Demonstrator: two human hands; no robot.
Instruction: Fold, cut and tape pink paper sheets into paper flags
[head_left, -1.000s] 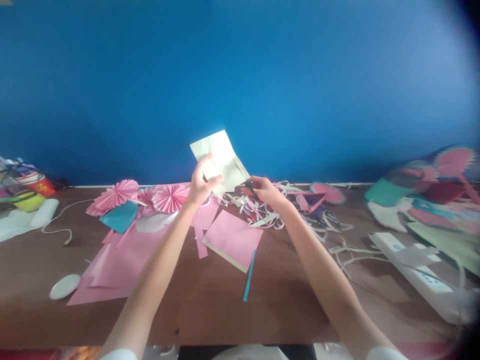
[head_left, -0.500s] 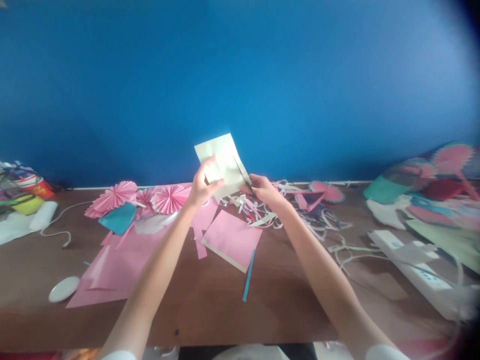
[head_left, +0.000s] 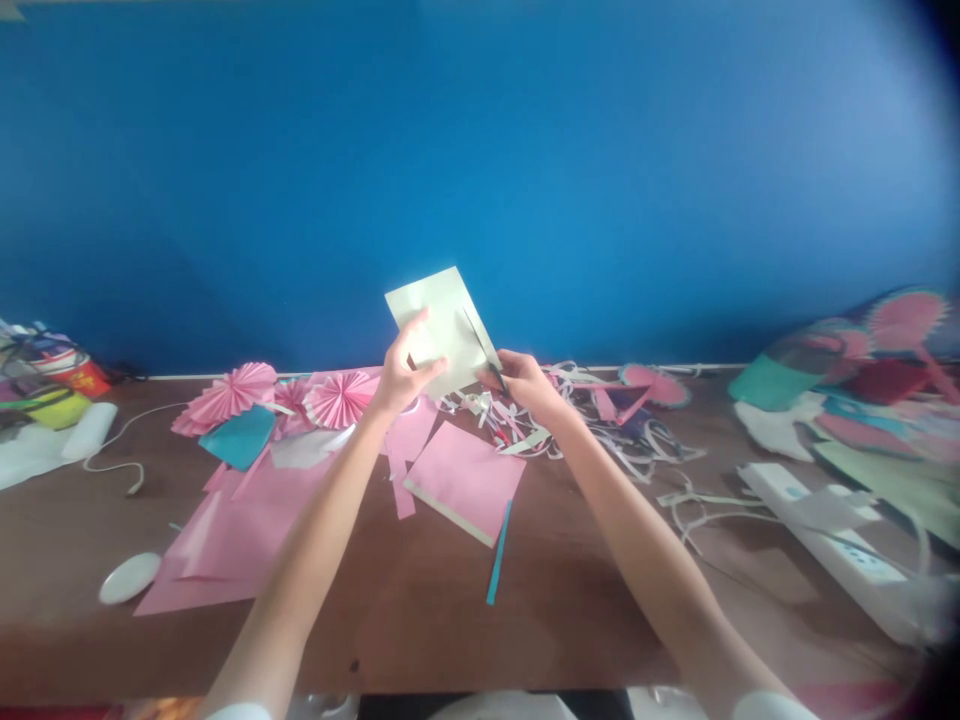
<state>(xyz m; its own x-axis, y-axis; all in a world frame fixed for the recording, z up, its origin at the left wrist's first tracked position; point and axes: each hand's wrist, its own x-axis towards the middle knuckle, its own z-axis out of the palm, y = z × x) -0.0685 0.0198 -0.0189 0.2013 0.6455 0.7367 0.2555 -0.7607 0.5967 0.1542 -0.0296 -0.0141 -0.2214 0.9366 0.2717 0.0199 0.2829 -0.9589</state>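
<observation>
A pale cream sheet of paper [head_left: 447, 318] is held up above the table, in front of the blue wall. My left hand [head_left: 405, 372] grips its lower left part, thumb and fingers on the near face. In my right hand [head_left: 525, 382] is a pair of scissors [head_left: 484, 345]; a dark blade lies across the paper close to its right edge. The fingers partly hide the scissor handles. Below the hands lies a pink square of paper [head_left: 466, 475] with a cream strip along its lower edge. A thin blue paper strip [head_left: 499, 555] rests beside it.
Pink folded paper fans [head_left: 341, 398] and large pink sheets [head_left: 247, 540] lie at left, near a white oval object [head_left: 130, 578]. Paper scraps [head_left: 622, 440] cover the back right. A white power strip [head_left: 832, 540] with cables stands at right, before more paper pieces.
The cream paper has shifted very slightly left together with my hands and the scissors. Both hands keep their grip; the things on the table look the same.
</observation>
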